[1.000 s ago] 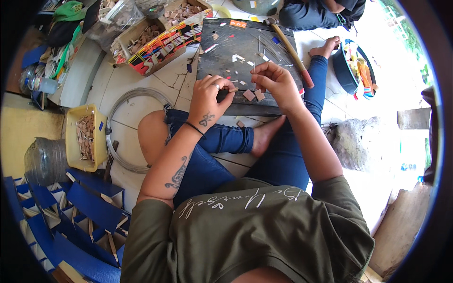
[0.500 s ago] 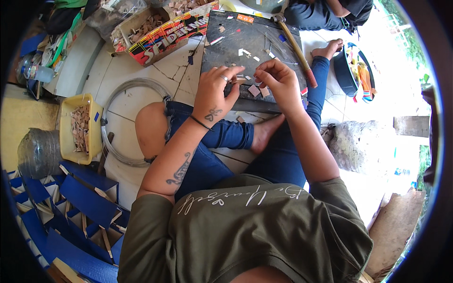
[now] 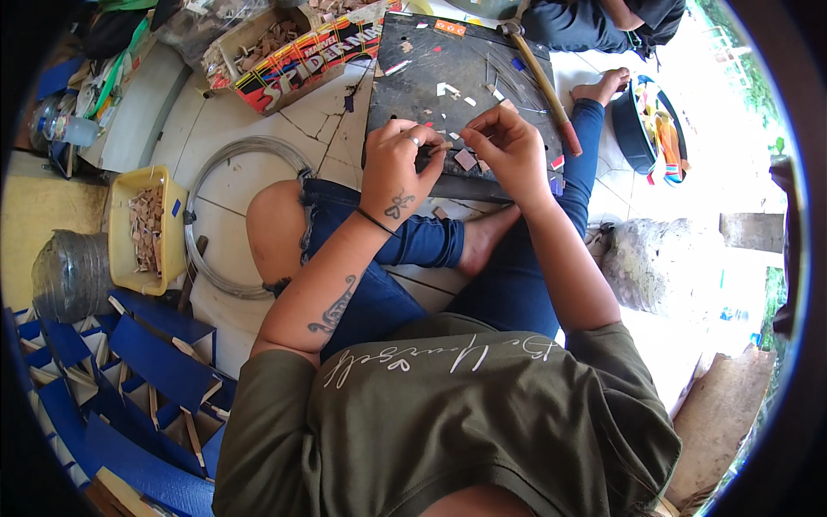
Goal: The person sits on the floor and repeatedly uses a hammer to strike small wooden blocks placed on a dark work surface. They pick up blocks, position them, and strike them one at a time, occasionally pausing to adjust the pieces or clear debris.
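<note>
Head view looks down on a person seated cross-legged on a tiled floor (image 3: 241, 112), with a dark work board (image 3: 448, 52) lying just past the knees. Both hands meet over the near edge of that board. The left hand (image 3: 398, 168), with a ring and a tattoo on its back, has its fingers (image 3: 412, 136) curled narrow around a thin, small piece (image 3: 437, 148) pinched at the tips. The right hand (image 3: 508, 151) comes in from the other side, its fingers (image 3: 472, 135) closed narrow on the same piece, so the two hands touch at the fingertips. What the piece is made of cannot be told.

Small light scraps (image 3: 446, 88) lie scattered on the board, and a pale square chip (image 3: 466, 159) sits just below the hands. A hammer (image 3: 541, 82) with a wooden handle lies along the board's right side. Left of the board stands a colourful cardboard box (image 3: 297, 56) of wood bits; farther left a wire coil (image 3: 237, 215) and a yellow tub (image 3: 146, 226). Folded blue card pieces (image 3: 138, 362) are stacked well away at the lower left.
</note>
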A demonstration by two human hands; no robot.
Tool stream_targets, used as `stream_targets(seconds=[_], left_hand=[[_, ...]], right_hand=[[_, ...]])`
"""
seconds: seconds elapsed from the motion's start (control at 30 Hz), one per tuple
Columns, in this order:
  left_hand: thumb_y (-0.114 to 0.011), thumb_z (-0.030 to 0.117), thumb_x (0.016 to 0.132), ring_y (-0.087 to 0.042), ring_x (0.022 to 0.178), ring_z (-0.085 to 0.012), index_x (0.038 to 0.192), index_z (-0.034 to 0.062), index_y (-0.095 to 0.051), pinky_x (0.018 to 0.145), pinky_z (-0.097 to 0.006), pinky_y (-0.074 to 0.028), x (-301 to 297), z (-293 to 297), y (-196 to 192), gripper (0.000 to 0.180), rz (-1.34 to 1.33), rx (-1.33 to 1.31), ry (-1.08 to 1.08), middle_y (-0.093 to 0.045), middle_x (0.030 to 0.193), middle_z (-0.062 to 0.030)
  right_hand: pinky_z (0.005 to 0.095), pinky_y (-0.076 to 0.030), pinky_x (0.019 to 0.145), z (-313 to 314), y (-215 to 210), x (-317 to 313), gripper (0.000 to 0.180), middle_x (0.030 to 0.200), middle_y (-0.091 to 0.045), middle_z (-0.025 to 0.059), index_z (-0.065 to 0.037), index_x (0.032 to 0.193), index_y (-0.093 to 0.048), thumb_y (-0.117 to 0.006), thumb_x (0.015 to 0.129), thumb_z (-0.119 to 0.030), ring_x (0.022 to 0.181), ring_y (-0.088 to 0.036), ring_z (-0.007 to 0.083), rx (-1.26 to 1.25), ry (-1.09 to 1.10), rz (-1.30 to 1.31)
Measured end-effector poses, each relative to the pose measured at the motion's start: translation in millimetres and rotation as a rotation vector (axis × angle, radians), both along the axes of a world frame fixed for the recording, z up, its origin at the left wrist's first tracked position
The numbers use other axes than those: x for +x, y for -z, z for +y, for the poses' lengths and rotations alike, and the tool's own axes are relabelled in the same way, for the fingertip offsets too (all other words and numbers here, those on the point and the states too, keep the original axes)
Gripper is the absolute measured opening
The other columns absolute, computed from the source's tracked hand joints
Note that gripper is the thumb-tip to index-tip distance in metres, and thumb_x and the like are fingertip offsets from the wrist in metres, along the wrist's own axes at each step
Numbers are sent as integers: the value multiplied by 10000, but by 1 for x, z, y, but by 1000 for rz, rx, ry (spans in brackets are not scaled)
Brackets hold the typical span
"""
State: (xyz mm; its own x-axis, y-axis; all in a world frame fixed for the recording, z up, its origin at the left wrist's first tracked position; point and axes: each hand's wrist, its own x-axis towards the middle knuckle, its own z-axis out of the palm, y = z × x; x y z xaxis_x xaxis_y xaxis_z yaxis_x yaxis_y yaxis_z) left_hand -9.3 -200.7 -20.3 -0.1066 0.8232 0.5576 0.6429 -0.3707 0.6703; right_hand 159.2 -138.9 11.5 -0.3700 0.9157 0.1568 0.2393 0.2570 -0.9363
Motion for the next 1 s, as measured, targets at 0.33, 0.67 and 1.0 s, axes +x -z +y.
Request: stream_targets(seconds=[0.33,0.67,1.0], left_hand=[[-776,148,726,-601,937,-199,800,120,-675,910,-391,-356,-14,-3,2,128,86,25,-16,-671,832,18],[-774,150,731,-604,946,-195,794,111,-681,930,-395,-349,-17,-2,4,119,99,33,10,-678,818,12],[-767,159,735,-604,951,-197,788,116,-684,938,-400,-349,-17,-2,3,107,90,34,3,-681,816,10]], right_hand=[[224,-514,658,-7,-11,-10,84,807,-709,34,-3,880,-668,-727,839,-46,719,-654,69,90,-68,-119],[281,-513,629,-7,-13,-15,105,791,-702,87,-3,860,-673,-730,813,-79,661,-637,130,164,-80,-165],[255,-537,708,-5,-18,-14,89,811,-711,59,10,888,-682,-724,823,-35,755,-678,106,205,-120,-275]])
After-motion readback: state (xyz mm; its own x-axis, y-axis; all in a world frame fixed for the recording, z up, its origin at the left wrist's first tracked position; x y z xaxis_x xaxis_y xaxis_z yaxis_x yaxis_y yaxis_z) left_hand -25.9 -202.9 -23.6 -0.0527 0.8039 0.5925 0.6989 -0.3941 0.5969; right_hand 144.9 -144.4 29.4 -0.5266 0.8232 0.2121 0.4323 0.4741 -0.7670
